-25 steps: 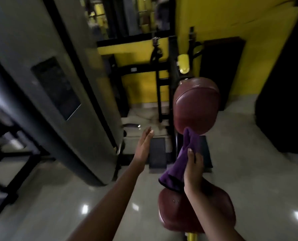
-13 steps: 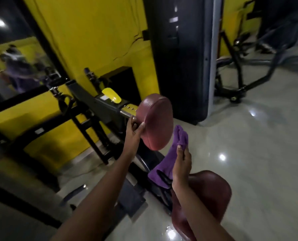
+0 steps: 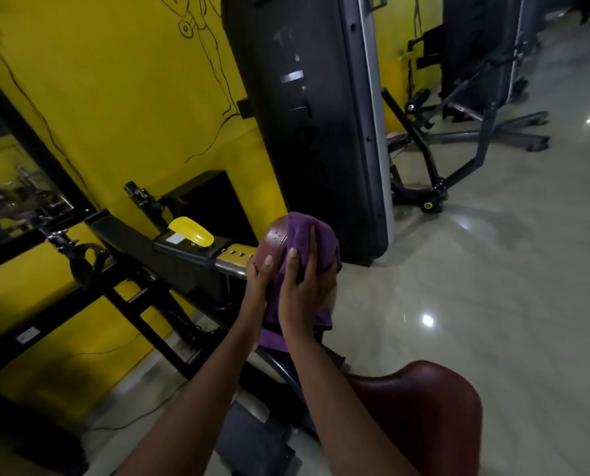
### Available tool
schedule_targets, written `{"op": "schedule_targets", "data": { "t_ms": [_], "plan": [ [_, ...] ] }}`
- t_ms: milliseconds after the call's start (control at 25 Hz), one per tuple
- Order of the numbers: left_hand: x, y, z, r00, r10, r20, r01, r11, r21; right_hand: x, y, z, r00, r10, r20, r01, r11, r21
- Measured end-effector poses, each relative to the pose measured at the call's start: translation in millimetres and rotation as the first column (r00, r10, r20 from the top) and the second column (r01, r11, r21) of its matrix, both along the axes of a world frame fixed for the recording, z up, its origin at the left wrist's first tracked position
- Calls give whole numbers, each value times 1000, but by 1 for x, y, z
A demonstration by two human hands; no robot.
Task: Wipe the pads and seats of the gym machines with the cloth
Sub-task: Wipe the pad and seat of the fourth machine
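A round maroon pad [image 3: 272, 239] stands upright at the end of a black and chrome arm. My left hand [image 3: 257, 282] grips the pad's left edge, thumb on its face. My right hand [image 3: 304, 290] presses a purple cloth [image 3: 322, 235] flat against the pad's face, fingers stretched upward. The cloth covers most of the pad and hangs below my palm. The maroon seat [image 3: 424, 413] of the same machine sits below my right forearm at the lower right.
A yellow adjustment lever [image 3: 190, 230] sits on the black arm left of the pad. A tall dark weight-stack housing [image 3: 314, 125] stands right behind the pad against the yellow wall [image 3: 115, 97]. Another machine's black frame [image 3: 458, 156] stands on the glossy floor at right.
My right hand has lifted the cloth from beside the pad and laid it on the pad's face. My left hand keeps its hold on the pad's edge. The view has come closer.
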State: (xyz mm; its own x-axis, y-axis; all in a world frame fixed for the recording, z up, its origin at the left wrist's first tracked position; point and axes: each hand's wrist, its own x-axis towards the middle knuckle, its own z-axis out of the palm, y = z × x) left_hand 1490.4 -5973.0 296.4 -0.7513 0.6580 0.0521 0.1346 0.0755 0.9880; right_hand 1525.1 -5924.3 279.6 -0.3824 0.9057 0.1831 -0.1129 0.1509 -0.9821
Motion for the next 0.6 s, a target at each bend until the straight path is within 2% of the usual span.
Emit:
{"op": "schedule_targets", "data": {
  "t_ms": [80, 240, 440, 600],
  "plan": [
    [-4, 0, -2, 1000, -22, -18, 21, 1000, -7, -11, 20, 4, 996, -86, 21, 86, 996, -17],
    [-5, 1, -4, 999, -23, -36, 23, 1000, -18, -19, 45, -12, 986, -162, 42, 168, 953, -251],
    [-8, -6, -10, 997, -66, -29, 65, 997, -30, -18, 5, -8, 984, -176, 21, 176, 984, -12],
    [-15, -5, -22, 997, -67, -48, 69, 997, 40, -26, 44, -25, 987, -159, 29, 162, 979, -124]
  ]
}}
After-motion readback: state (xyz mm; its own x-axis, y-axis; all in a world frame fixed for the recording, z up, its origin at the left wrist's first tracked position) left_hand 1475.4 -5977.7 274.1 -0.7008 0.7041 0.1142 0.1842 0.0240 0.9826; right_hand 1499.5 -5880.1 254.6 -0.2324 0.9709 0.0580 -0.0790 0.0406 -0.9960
